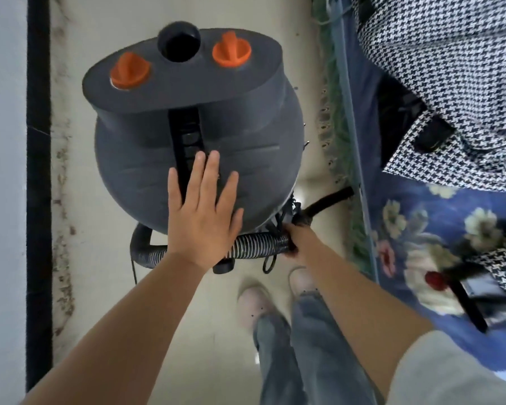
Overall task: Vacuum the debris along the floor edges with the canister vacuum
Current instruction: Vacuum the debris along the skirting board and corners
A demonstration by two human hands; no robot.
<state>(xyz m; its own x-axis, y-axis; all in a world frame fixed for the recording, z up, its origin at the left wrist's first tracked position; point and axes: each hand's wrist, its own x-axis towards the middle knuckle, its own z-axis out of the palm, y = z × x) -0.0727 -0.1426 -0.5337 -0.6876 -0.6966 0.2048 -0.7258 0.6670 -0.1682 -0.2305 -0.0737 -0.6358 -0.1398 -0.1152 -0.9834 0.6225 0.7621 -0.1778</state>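
A grey canister vacuum (pixel 146 171) with two orange knobs and a black round port on top stands on the beige floor in front of me. My left hand (pixel 203 209) lies flat on its near top, fingers straight. Its ribbed hose (pixel 254 245) loops from the lower left of the canister across to the right. My right hand (pixel 294 239) grips the hose where it meets a black tube (pixel 327 201) that points up and right toward the bed edge. Dark specks of debris (pixel 62 176) lie along the floor edge by the black skirting.
A white wall with black skirting (pixel 38 171) runs down the left. A bed with a blue flowered sheet (pixel 421 238) and a houndstooth garment (pixel 450 68) fills the right. A green fringed mat (pixel 332 112) lines the bed's side. My shoes (pixel 254 299) stand just behind the vacuum.
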